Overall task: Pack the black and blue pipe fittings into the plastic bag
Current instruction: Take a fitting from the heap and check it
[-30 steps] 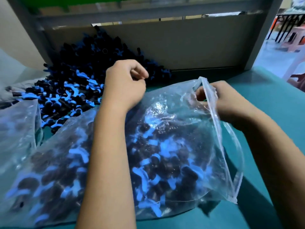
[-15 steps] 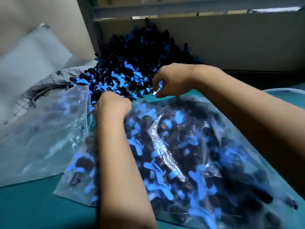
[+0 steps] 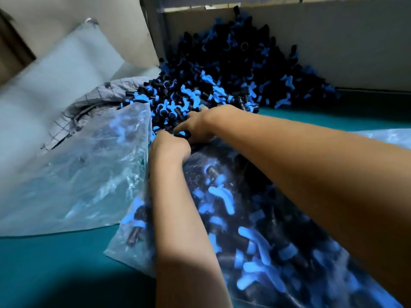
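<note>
Right hand (image 3: 195,125) among loose fittings (image 3: 222,70)

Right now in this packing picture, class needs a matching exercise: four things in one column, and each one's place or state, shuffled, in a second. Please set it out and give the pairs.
Things
1. loose fittings pile
2. filled plastic bag
3. checked grey cloth
4. left hand

Places or states
A. lies crumpled left of the pile
B. heaped against the back wall
C. at the bag's mouth, fingers curled
D. lies on the green table under both forearms

Pairs: 1-B, 2-D, 3-A, 4-C
</note>
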Motion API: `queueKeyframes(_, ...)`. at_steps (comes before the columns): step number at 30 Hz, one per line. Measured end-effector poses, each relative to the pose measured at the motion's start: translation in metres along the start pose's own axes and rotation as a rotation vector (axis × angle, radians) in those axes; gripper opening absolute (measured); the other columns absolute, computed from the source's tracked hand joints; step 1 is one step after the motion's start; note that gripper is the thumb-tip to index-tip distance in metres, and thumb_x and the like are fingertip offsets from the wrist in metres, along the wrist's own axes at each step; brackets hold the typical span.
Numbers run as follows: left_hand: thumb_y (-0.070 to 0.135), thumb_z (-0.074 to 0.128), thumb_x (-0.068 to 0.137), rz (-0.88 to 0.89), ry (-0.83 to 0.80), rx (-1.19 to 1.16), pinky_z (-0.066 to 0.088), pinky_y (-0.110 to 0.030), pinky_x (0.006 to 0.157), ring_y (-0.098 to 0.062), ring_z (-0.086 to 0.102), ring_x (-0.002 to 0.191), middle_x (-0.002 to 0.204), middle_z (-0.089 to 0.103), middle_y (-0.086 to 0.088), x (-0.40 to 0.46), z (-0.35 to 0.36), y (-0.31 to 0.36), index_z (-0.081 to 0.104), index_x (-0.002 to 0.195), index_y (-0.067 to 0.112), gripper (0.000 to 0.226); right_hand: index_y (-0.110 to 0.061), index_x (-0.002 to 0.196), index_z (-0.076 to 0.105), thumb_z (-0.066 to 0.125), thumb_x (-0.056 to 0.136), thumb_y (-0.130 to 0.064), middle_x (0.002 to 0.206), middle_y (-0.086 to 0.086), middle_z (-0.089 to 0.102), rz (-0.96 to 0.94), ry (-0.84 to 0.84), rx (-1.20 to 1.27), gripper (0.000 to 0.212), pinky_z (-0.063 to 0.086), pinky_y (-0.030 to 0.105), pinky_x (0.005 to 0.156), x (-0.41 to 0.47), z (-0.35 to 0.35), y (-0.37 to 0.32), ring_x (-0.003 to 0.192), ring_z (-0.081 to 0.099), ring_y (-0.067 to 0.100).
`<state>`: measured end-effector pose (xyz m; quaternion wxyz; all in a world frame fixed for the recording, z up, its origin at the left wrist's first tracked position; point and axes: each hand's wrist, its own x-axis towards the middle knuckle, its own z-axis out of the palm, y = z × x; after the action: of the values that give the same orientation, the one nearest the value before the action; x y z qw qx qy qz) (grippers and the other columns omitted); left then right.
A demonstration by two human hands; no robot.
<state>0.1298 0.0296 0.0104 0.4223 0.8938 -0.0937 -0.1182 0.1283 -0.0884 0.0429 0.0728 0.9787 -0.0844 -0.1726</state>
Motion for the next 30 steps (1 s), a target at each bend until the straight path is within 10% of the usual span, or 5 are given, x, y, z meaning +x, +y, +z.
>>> queueKeyframes(3, -0.006, 0.042, 0.087, 0.031, -0.049, -0.086, 0.049, -0.038, 0.076, -0.032, 0.059, 0.081, 0.089, 0.058, -0.011, 0.001, 0.004, -0.002, 0.065, 0.115, 0.009, 0.039, -0.040, 0.148, 0.036, 0.054, 0.096, -0.059, 0.151, 0.011, 0.029, 0.038, 0.001, 0.069, 0.058, 0.038, 0.045, 0.093, 0.004, 0.003, 0.006, 0.134, 0.040, 0.037)
queueKeyframes(8, -0.004, 0.042, 0.096, 0.073, -0.014, -0.302, 0.041, -0.029, 0.060, -0.017, 0.053, 0.066, 0.097, 0.061, -0.005, 0.001, 0.008, 0.002, 0.061, 0.123, 0.016, 0.039, -0.059, 0.151, 0.012, 0.048, 0.095, -0.067, 0.163, 0.009, 0.015, 0.052, -0.035, 0.114, 0.068, 0.033, 0.056, 0.111, -0.003, 0.009, 0.015, 0.148, 0.023, 0.038)
queueKeyframes(14, -0.013, 0.042, 0.092, 0.080, -0.043, -0.578, 0.056, -0.035, 0.095, -0.021, 0.067, 0.105, 0.106, 0.070, -0.003, -0.005, 0.011, 0.009, 0.064, 0.102, 0.020, 0.041, -0.022, 0.124, 0.042, 0.067, 0.093, -0.030, 0.110, 0.004, 0.057, -0.097, 0.161, 0.392, 0.040, 0.037, 0.034, 0.082, -0.010, 0.011, 0.017, 0.098, 0.054, 0.027)
queueKeyframes(22, -0.010, 0.046, 0.093, 0.103, 0.017, -0.639, 0.059, -0.027, 0.081, -0.019, 0.074, 0.095, 0.101, 0.076, -0.004, -0.011, 0.005, 0.017, 0.069, 0.093, 0.019, 0.037, -0.017, 0.119, 0.045, 0.061, 0.097, -0.025, 0.123, 0.012, 0.060, 0.265, 0.389, 0.556, 0.028, 0.039, 0.030, 0.077, -0.012, 0.009, 0.046, 0.107, 0.057, 0.031)
queueKeyframes(30, -0.003, 0.057, 0.091, 0.167, 0.002, -0.564, 0.058, -0.039, 0.096, -0.025, 0.072, 0.105, 0.104, 0.076, -0.004, -0.025, 0.004, 0.037, 0.071, 0.086, 0.024, 0.030, -0.001, 0.107, 0.060, 0.056, 0.099, -0.007, 0.095, 0.022, 0.061, 0.435, 0.280, 0.716, 0.011, 0.058, 0.039, 0.054, -0.086, 0.019, 0.126, 0.068, 0.062, 0.033)
